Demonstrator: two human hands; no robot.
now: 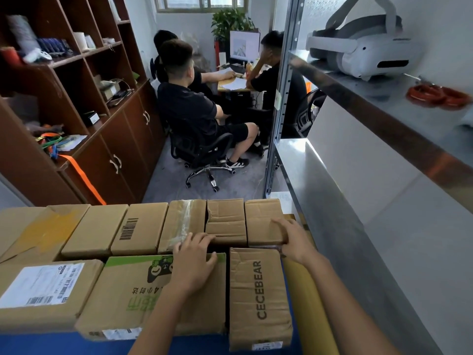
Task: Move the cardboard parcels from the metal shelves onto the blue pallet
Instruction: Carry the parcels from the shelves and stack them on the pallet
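Left hand [194,263] flat, fingers relaxed, resting on the wide green-printed cardboard parcel [138,293] at the near edge of the blue plastic pallet [51,344]. Right hand [294,243] wraps the near right corner of the small plain brown cardboard parcel [262,220], rightmost in the pallet's far row. Grey metal shelves [320,175] just right of the pallet.

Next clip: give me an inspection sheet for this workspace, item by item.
Surface: blue pallet, mostly covered by parcels.
Job's things: cardboard parcels in two rows on the pallet, including the CECEBEAR parcel and the green-printed parcel; metal shelves at right, no parcels visible on them.
Clutter: white headset on the upper shelf.
Grippers: left hand rests on the green-printed parcel; right hand on the back row's end parcel, grip unclear.
Cables: orange coil on the upper shelf; orange strap hangs from the wooden cabinet.
Surroundings: people seated at a desk with a monitor; potted plant behind.
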